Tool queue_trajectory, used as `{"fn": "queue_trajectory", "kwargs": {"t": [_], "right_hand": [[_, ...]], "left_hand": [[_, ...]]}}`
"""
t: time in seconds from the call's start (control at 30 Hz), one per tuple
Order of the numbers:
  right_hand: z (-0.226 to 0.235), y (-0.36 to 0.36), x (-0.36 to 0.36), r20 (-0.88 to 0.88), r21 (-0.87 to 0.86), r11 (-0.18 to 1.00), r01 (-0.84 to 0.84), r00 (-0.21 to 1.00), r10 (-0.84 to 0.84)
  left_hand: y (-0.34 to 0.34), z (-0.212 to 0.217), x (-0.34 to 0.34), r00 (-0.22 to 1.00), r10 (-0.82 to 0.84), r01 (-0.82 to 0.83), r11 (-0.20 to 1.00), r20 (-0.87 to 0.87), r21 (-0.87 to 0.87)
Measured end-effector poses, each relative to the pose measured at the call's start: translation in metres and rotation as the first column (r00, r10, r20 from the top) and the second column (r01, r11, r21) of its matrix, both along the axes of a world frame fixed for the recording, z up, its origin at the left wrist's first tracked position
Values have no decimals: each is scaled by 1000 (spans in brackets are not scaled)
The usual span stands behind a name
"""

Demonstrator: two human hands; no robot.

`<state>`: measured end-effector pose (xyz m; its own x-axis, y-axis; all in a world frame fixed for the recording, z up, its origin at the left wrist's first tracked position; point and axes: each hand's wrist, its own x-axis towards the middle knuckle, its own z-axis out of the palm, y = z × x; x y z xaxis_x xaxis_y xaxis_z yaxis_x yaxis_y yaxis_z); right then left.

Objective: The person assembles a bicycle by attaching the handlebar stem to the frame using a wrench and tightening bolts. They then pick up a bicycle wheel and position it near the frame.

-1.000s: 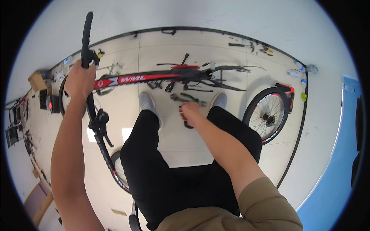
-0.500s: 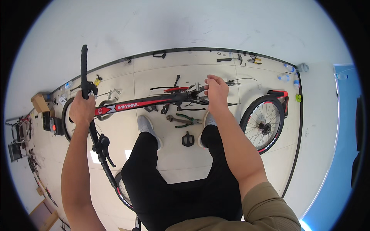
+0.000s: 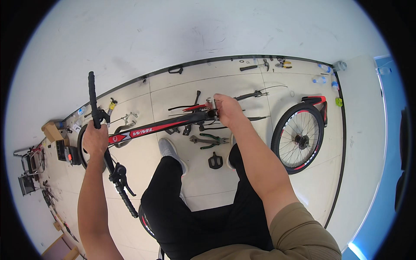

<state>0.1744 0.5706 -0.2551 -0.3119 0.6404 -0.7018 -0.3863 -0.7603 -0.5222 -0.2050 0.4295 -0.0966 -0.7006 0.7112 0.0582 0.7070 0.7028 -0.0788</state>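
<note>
Head view: a pale tiled floor (image 3: pixel 203 182) is spread beneath the work. Above it, a red and black bicycle frame (image 3: pixel 173 124) is held at a slant between the hands, its front end at left and its other end, slightly higher in view, near the middle. At right, a spoked wheel (image 3: pixel 300 139) is seen well apart from the frame. At the frame's front end, the black handlebar (image 3: pixel 109 162) is gripped near its middle by the left hand (image 3: pixel 95 138), which is closed round it. The frame's other end is reached by the right hand (image 3: pixel 226 110), whose fingers are curled beside a small silver part; whether this is gripped or only touched cannot be told. Near the wall, a hammer (image 3: pixel 253 67) is laid. Between the shoes, green-handled pliers (image 3: pixel 212 141) are placed beside a wrench (image 3: pixel 198 139), with a black pedal (image 3: pixel 215 161) just below them in view.
</note>
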Motion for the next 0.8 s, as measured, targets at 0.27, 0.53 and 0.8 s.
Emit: {"fn": "queue_trajectory", "kwargs": {"t": [0.27,0.53,0.8], "right_hand": [[21,2,-2,96,-53,998,-22,995,27],[21,1,-6,-39,-47,994,103,994,-105],[13,9,5,-172,-139,990,1,985,-25]], "left_hand": [[0,2,2,1000,-2,2,1000,-7,-11],[0,2,3,1000,4,-4,1000,6,0],[0,1,1,1000,1,-1,1000,-1,-1]]}}
